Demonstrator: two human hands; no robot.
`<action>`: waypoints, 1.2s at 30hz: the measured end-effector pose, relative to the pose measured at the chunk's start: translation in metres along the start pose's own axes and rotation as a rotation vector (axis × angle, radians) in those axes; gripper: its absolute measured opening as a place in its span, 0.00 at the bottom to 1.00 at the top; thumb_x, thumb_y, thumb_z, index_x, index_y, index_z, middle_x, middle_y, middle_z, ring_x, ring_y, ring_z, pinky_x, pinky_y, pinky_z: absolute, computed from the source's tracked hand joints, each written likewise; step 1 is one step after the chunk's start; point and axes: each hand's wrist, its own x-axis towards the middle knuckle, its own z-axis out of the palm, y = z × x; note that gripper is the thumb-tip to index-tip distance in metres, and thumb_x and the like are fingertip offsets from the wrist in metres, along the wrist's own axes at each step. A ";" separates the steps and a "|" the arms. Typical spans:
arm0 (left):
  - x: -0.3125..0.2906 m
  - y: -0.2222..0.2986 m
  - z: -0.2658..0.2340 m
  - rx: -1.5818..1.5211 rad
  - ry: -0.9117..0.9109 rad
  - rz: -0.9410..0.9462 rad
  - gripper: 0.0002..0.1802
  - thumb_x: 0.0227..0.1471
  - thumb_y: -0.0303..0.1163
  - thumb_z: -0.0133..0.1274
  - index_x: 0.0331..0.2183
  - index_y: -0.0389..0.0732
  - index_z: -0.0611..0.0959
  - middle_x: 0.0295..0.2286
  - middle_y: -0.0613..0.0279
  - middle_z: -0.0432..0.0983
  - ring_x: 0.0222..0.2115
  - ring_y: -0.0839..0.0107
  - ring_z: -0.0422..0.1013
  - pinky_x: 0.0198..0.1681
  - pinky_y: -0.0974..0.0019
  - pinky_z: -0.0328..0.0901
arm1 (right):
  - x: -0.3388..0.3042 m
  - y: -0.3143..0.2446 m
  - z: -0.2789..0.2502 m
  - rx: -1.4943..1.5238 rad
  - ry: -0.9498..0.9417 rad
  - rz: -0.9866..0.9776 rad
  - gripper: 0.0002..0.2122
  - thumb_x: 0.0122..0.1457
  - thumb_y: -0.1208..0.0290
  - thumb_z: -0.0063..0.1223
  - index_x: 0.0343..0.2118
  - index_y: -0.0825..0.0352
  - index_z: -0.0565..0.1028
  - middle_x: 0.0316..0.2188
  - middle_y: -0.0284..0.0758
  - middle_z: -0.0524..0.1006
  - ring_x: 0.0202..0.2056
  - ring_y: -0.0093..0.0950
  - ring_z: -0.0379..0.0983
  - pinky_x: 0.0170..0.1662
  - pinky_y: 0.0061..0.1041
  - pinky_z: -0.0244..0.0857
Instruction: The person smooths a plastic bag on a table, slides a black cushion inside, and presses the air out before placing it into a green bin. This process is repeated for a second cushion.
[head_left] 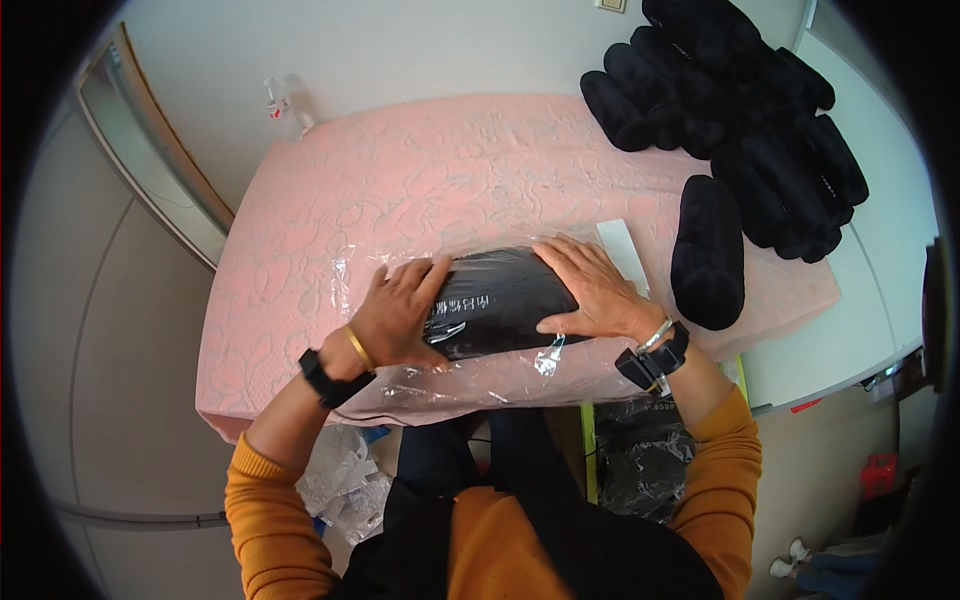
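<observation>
A black cushion [505, 315] with white print lies lengthwise in a clear plastic bag [548, 362] near the front of the pink-covered table [330, 200]. My left hand [402, 308] is curved around its left end, with the thumb toward me and the fingers on the far side. On the right end, my right hand [592, 290] grips with the fingers over the top and the thumb along the near side. Loose film spreads out past both hands. Part of a white sheet [622, 255] shows just behind my right hand.
One loose black cushion [708, 252] lies to the right, beside a pile of similar cushions [770, 150]. A clear bottle [280, 108] stands at the back left. Crumpled plastic [345, 480] and a yellow-edged container [590, 455] with black bagged items sit below the table edge.
</observation>
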 end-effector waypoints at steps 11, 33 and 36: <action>-0.008 -0.001 0.029 -0.087 0.183 0.043 0.69 0.17 0.43 0.74 0.61 0.36 0.57 0.52 0.48 0.61 0.54 0.53 0.61 0.58 0.51 0.52 | -0.013 0.001 0.024 0.011 0.072 -0.068 0.52 0.45 0.31 0.54 0.65 0.66 0.52 0.65 0.45 0.52 0.66 0.44 0.46 0.67 0.48 0.38; -0.018 0.002 0.020 -0.044 0.194 0.017 0.71 0.12 0.41 0.76 0.61 0.39 0.59 0.55 0.48 0.59 0.56 0.49 0.59 0.59 0.50 0.53 | -0.014 -0.026 -0.025 -0.148 0.069 -0.010 0.51 0.48 0.33 0.52 0.64 0.72 0.51 0.66 0.49 0.49 0.68 0.44 0.41 0.68 0.48 0.34; -0.017 0.009 0.007 0.086 0.133 -0.015 0.71 0.13 0.46 0.76 0.61 0.39 0.58 0.59 0.46 0.54 0.61 0.46 0.52 0.62 0.44 0.48 | 0.001 -0.029 -0.013 -0.177 0.040 -0.040 0.49 0.50 0.35 0.52 0.64 0.72 0.52 0.66 0.49 0.51 0.68 0.44 0.41 0.68 0.47 0.35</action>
